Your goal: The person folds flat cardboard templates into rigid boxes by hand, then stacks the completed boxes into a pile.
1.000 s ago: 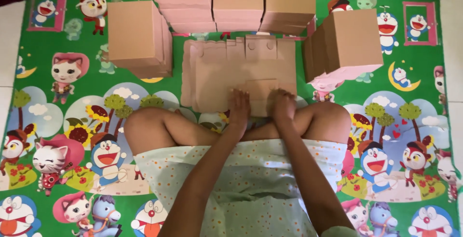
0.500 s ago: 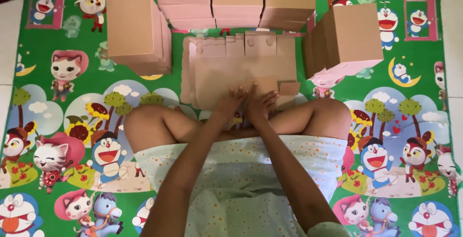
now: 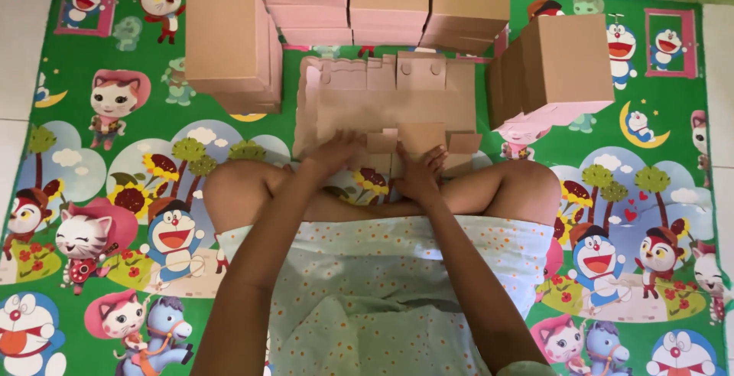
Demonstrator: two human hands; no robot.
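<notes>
Hands spread apart again; left hand [image 3: 330, 156], right hand [image 3: 420, 173] flat, open on tan flat cardboard stack [image 3: 390, 104], folded boxes [image 3: 229, 43] around

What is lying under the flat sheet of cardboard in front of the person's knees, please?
More flat cardboard lies beneath, its edges showing at the left. Under that is the cartoon mat; the stack's count is hidden.

Under the fingers [image 3: 348, 146] of both hands lies a flat, unfolded brown cardboard box blank [image 3: 390, 104] with tabbed edges, resting on a stack of the same. Beyond the fingers stand three piles of folded boxes [image 3: 386, 1], brown on top with pink sides. Left of the fingers sits another brown box pile [image 3: 227, 43]; right of them a leaning brown-and-pink pile [image 3: 558, 70].
</notes>
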